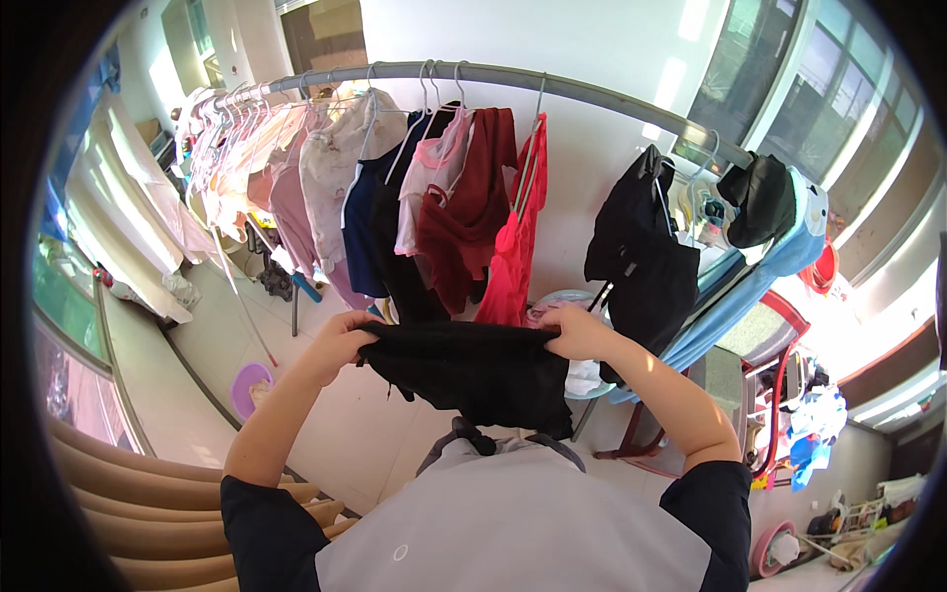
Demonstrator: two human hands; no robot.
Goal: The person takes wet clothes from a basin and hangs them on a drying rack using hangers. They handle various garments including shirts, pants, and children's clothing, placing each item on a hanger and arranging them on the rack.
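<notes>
Stretched between my two hands is a black garment (466, 366), its top edge roughly level and its lower part hanging loose before my body. At its left top corner, my left hand (344, 344) pinches the cloth. My right hand (581, 333) grips the opposite corner. Just beyond the garment, a red garment (510, 251) and a dark red garment (462, 200) hang from a metal clothes rail (518, 74). Black clothing (647, 251) hangs farther right on the same rail.
Many garments on hangers crowd the rail's left side, including a white patterned one (340, 148). A purple basin (250, 388) stands on the tiled floor to the left. A red-framed chair (773, 325) is at right, near a light-blue hanging cloth (777, 259). Tan curtains (148, 503) are at lower left.
</notes>
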